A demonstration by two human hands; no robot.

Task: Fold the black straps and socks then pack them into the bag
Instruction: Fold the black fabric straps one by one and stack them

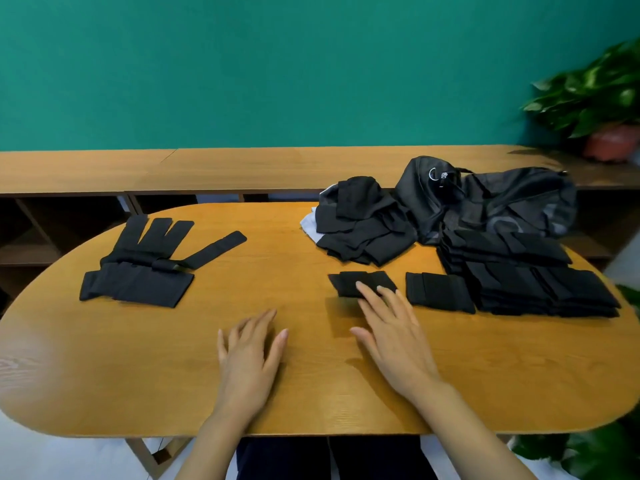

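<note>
A small folded black piece (353, 281) lies at the middle of the oval table, and the straight fingertips of my right hand (391, 330) rest on its near edge. My left hand (249, 355) lies flat and open on the bare wood, holding nothing. Another folded black piece (438, 292) sits just right of the first. A stack of folded black pieces (526, 271) fills the right side. Unfolded black straps (149, 261) are spread at the left. A loose heap of black fabric (363, 223) lies at the back, beside the black mesh bag (495, 202).
The wooden oval table (311, 393) stands in front of a long wooden shelf (207, 168) against a green wall. A potted plant (602, 109) sits at the far right, with more leaves (588, 448) low at the table's right corner.
</note>
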